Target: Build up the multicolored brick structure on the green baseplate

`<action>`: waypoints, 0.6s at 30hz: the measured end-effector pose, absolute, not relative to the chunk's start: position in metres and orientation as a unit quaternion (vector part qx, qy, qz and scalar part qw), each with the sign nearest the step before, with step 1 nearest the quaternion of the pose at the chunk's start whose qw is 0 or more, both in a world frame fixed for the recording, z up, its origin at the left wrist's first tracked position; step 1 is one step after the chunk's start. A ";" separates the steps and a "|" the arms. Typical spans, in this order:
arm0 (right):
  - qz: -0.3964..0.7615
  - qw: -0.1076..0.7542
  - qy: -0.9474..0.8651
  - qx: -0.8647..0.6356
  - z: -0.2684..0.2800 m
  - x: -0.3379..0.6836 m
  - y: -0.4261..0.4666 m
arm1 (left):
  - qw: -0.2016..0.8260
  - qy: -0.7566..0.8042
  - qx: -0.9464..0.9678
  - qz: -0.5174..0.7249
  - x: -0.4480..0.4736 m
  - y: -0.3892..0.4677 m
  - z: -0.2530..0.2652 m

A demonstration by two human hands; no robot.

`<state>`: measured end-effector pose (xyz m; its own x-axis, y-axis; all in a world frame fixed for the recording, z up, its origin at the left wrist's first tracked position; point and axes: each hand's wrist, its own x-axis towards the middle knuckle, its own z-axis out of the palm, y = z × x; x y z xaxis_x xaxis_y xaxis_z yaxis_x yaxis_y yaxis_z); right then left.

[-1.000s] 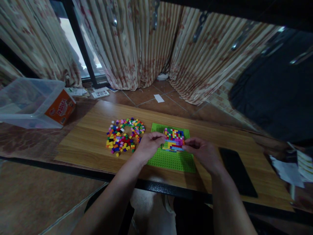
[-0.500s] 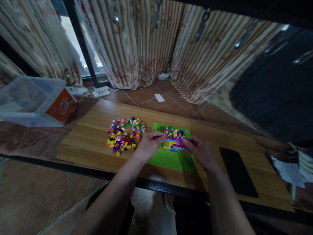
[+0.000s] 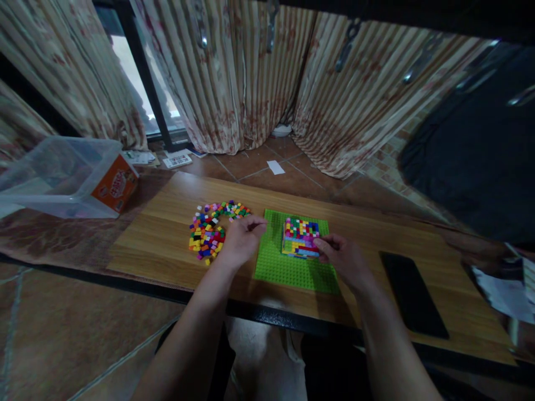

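Note:
On the green studded baseplate stands a low block built of multicoloured toy bricks. My right hand is at its right side, thumb and fingertips closed against the edge. My left hand hovers between the block and a loose brick pile, over the baseplate's left edge. Its thumb and index finger are pinched together; whatever may be between them is too small to make out. The left hand covers part of the pile's right side.
A wood-topped table carries everything. At its right lies a flat black slab, near some papers. A clear plastic bin with an orange label sits far left. Striped curtains hang behind.
My left hand has moved left, off the brick block toward the loose pile. My right hand stays at the block's right side. The view has shifted slightly.

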<state>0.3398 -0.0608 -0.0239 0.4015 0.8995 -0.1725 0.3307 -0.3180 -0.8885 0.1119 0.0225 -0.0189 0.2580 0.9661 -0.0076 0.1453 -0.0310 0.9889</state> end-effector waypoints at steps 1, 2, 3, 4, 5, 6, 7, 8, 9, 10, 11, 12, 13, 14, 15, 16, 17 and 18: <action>0.351 0.407 -0.420 -0.731 -0.025 0.340 -0.061 | 0.489 0.483 0.613 0.389 0.103 0.028 -0.020; 0.350 0.407 -0.422 -0.731 -0.027 0.340 -0.060 | 0.462 0.504 0.619 0.386 0.094 0.033 -0.021; 0.346 0.406 -0.425 -0.731 -0.028 0.341 -0.060 | 0.441 0.518 0.630 0.375 0.085 0.037 -0.023; 0.343 0.406 -0.428 -0.731 -0.029 0.341 -0.060 | 0.419 0.528 0.645 0.359 0.077 0.040 -0.024; 0.338 0.405 -0.433 -0.730 -0.030 0.342 -0.060 | 0.400 0.534 0.664 0.338 0.070 0.042 -0.025; 0.333 0.402 -0.439 -0.731 -0.030 0.343 -0.061 | 0.382 0.534 0.686 0.314 0.064 0.043 -0.026; 0.328 0.395 -0.444 -0.734 -0.030 0.344 -0.061 | 0.362 0.535 0.705 0.292 0.061 0.042 -0.027; 0.325 0.387 -0.448 -0.737 -0.030 0.345 -0.061 | 0.343 0.536 0.722 0.272 0.059 0.041 -0.027; 0.325 0.380 -0.451 -0.739 -0.029 0.346 -0.062 | 0.322 0.539 0.735 0.255 0.058 0.038 -0.027; 0.325 0.377 -0.451 -0.741 -0.028 0.348 -0.063 | 0.300 0.543 0.747 0.239 0.059 0.036 -0.026; 0.325 0.379 -0.449 -0.741 -0.027 0.349 -0.063 | 0.278 0.545 0.759 0.224 0.062 0.033 -0.024; 0.321 0.386 -0.446 -0.741 -0.025 0.350 -0.064 | 0.254 0.547 0.770 0.208 0.065 0.031 -0.022; 0.312 0.396 -0.443 -0.741 -0.024 0.351 -0.064 | 0.233 0.547 0.780 0.194 0.068 0.029 -0.021; 0.300 0.407 -0.441 -0.741 -0.023 0.351 -0.064 | 0.212 0.546 0.789 0.185 0.072 0.027 -0.019; 0.287 0.417 -0.440 -0.742 -0.022 0.351 -0.064 | 0.195 0.543 0.797 0.178 0.075 0.026 -0.018; 0.276 0.425 -0.440 -0.741 -0.022 0.351 -0.064 | 0.182 0.538 0.804 0.175 0.079 0.025 -0.017; 0.268 0.430 -0.443 -0.740 -0.021 0.350 -0.063 | 0.174 0.531 0.811 0.173 0.081 0.025 -0.017; 0.261 0.433 -0.445 -0.740 -0.020 0.349 -0.062 | 0.169 0.524 0.817 0.169 0.083 0.024 -0.017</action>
